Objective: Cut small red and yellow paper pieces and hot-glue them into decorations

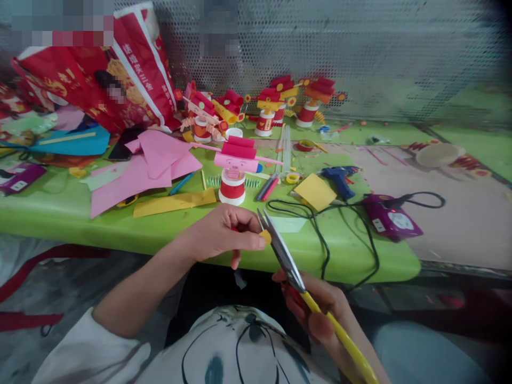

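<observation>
Between the thumb and fingers of my left hand (230, 234) is a small yellow paper piece (265, 236). My right hand (320, 306) grips the yellow-handled scissors (286, 261), whose blades are slightly apart and point up beside that piece; whether they touch it I cannot tell. Just beyond my hands stands a paper figure (235, 160) with a pink face, red rolled top and a red-and-white cup base (232, 188). Green folded paper strips (214, 181) stick out at its sides. A yellow paper strip (176, 202) lies left of it.
Pink paper sheets (160, 160) and a red bag (100, 69) occupy the left. Several finished-looking figures (266, 114) line the back. On the right are a yellow paper square (315, 192), a blue glue gun (342, 178), a purple power box (392, 218) and a looping black cable (326, 250).
</observation>
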Tool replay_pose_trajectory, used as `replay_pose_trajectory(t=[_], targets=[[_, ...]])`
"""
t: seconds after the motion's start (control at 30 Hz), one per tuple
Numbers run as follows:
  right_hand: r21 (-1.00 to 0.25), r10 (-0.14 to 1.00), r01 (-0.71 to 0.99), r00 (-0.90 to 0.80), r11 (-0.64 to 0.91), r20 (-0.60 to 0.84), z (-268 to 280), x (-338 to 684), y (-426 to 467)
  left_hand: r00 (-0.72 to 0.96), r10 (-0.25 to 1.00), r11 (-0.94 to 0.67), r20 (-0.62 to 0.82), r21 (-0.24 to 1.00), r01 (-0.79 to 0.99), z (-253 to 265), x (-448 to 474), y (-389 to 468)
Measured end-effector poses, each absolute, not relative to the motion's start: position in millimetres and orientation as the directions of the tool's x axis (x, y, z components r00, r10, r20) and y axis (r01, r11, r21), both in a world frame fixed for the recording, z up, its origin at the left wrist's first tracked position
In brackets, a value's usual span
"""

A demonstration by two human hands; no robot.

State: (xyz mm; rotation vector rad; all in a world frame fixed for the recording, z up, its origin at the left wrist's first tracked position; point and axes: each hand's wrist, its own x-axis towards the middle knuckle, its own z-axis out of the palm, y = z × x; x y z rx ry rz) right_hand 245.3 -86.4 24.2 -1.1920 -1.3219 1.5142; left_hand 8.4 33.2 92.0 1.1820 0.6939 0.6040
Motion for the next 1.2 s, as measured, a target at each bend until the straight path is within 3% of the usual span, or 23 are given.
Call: replay_pose_trajectory(t=[0.13,0.23,0.37,0.7,0.93,1.2], targets=[[-0.996,0.993,-0.034,-0.085,-0.086,-0.083,33.6,243.0,-81.6,0.675,0.704,0.279,-0.219,0.96,0.02,97.0,8.6,33.3],[-0.994,0.994,0.033,0.041,-0.104,-0.102,55.9,233.7,-73.0,0.709,0.659,0.272,-0.253,0.958,0.09,100.7,12.6,30.7],[-0.995,0.986,0.103,0.168,-0.018,0.0,79.0,219.3,-60.7,0.739,0.623,0.206,-0.258,0.965,0.163,105.7,17.9,26.1],[-0.979,0.984,0.127,0.067,0.158,0.167,75.8,210.9,-46.7,0.762,0.592,0.144,-0.263,0.965,0.22,109.4,17.3,22.7],[-0.985,0.95,0.089,0.265,0.148,0.167,84.6,203.8,-43.6,0.698,0.676,0.146,-0.237,0.971,0.188,100.3,4.3,20.2],[-0.985,0.905,0.075,0.388,0.156,0.173,84.1,194.8,-40.3,0.4,0.911,0.15,-0.097,0.983,-0.103,77.9,32.7,-3.5]])
